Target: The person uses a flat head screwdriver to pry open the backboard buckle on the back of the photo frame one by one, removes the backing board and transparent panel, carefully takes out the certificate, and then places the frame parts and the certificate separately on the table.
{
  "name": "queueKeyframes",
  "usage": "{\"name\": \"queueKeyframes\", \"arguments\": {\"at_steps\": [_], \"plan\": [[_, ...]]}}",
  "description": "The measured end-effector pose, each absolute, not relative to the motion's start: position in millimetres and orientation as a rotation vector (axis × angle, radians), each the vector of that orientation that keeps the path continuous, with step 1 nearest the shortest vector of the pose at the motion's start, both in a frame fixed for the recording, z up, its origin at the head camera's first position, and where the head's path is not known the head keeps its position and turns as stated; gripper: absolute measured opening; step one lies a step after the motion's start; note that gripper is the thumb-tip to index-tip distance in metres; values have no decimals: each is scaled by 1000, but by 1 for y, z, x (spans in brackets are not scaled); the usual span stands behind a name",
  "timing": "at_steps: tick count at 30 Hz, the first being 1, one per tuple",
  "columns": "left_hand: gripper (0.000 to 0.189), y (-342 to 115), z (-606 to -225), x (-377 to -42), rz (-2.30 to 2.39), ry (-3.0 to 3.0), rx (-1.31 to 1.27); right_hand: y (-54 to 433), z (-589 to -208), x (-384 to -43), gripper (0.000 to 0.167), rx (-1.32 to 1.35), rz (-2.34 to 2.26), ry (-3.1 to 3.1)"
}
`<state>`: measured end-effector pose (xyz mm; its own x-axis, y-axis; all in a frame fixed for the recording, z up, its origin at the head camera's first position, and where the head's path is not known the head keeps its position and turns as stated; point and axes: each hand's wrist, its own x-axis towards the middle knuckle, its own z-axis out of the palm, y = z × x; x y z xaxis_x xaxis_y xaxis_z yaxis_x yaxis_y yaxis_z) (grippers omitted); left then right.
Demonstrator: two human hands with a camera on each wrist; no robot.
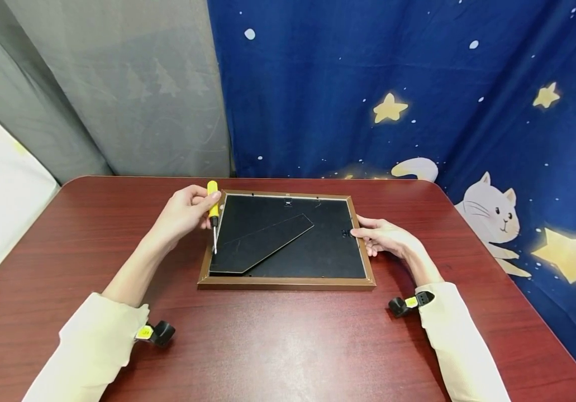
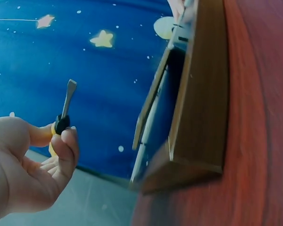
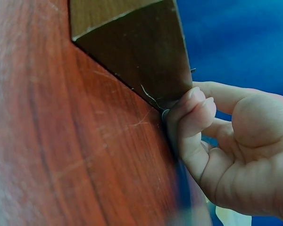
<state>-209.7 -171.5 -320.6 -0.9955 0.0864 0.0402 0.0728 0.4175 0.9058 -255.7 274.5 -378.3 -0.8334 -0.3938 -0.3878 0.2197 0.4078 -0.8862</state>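
A brown picture frame (image 1: 288,283) lies with its black backing (image 1: 333,251) facing up, and a flat stand leg (image 1: 262,245) slants across that backing. My left hand (image 1: 187,209) pinches a flat-blade screwdriver (image 1: 213,204) by its yellow handle, over the frame's left side. In the left wrist view the metal blade (image 2: 69,96) is apart from the frame. On the opposite side, my right hand (image 1: 385,237) holds the frame's right edge, thumb on top. The right wrist view shows its curled fingers (image 3: 198,113) against the frame's outer side (image 3: 141,56).
The frame lies on a reddish-brown wooden table (image 1: 288,346). Behind the table hang a grey curtain (image 1: 142,84) and a blue one (image 1: 318,84) with stars. A small hanger (image 1: 288,202) sits near the backing's far edge, and another hanger (image 1: 346,233) near its right edge.
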Motion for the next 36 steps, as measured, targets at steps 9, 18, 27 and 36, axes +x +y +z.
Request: {"name": "queueKeyframes", "arguments": {"at_steps": [9,18,27,36], "plan": [[46,-203,-329,-192,1337,2727,63,276,-377,-255,78,-170,-1444,2138],[29,-224,-344,-181,1184,2664,40,275,-380,-255,77,-158,-1454,2124],[25,-229,-358,-165,1139,2582,80,275,-381,-256,76,-160,-1461,2133],[34,-231,-363,-151,1141,2594,108,275,-382,-257,76,-164,-1461,2122]]}}
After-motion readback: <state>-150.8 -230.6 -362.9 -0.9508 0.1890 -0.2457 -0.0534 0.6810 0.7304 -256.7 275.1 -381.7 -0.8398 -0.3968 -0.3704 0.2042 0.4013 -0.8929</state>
